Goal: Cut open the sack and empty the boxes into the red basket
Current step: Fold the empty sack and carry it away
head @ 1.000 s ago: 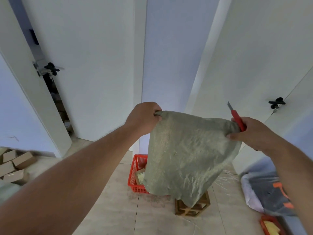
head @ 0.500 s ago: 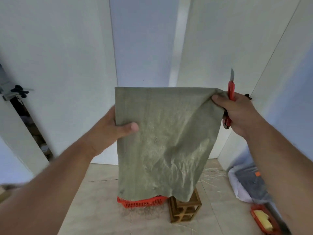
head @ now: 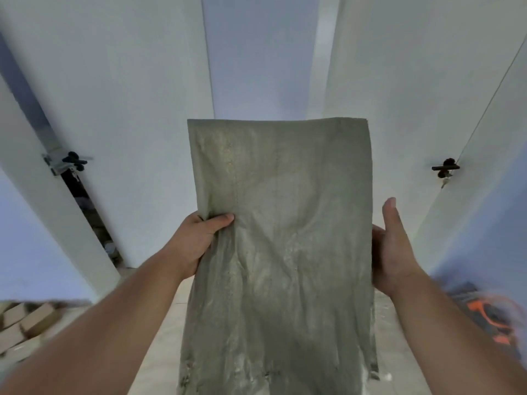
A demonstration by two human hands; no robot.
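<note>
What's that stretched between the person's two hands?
A limp grey-green sack, seen in the head view. The left hand pinches its left edge; the right hand lies against its right edge, thumb up.

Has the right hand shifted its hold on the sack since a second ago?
Yes. The right hand has slid from the sack's top corner down to mid-edge, thumb now pointing up; the red knife is no longer visible.

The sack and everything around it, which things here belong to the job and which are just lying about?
Part of the job:
- sack, hanging flat
- left hand, pinching its left edge
- right hand, at its right edge, thumb straight

Just lying about:
- cardboard boxes on the floor, left
- orange and grey bundle, right, blurred
- door handles
</note>
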